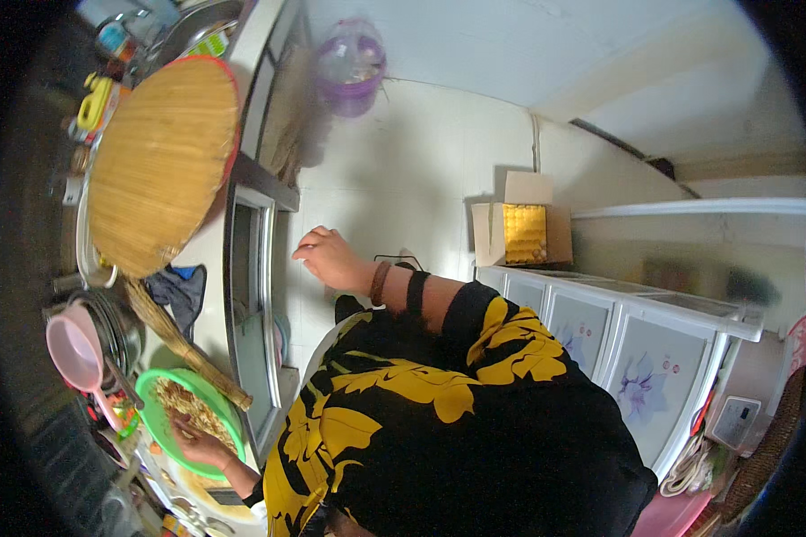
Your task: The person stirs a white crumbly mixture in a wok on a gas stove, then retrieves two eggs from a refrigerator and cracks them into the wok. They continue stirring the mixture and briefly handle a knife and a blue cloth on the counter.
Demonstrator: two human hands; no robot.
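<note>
My left hand [198,446] reaches into a green plastic basin [232,416] on the counter at the lower left. Its fingers are at the pale, chopped-looking food [198,409] inside, and whether they grip any of it is unclear. My right hand [332,258] hangs in the air beside the counter front, holding nothing, its fingers loosely bent and apart. A straw brush [181,346] lies along the counter beside the basin. Beyond it, a large round straw cover with a red rim [164,161] leans over a white rack.
A pink ladle [74,349] rests on metal pots [117,329]. Near the brush lies a dark cloth [181,295]. A purple bucket [350,74] and an open cardboard box [490,231] are farther off. Behind me stands a white cabinet [581,329]. The sink [191,30] is at the top left.
</note>
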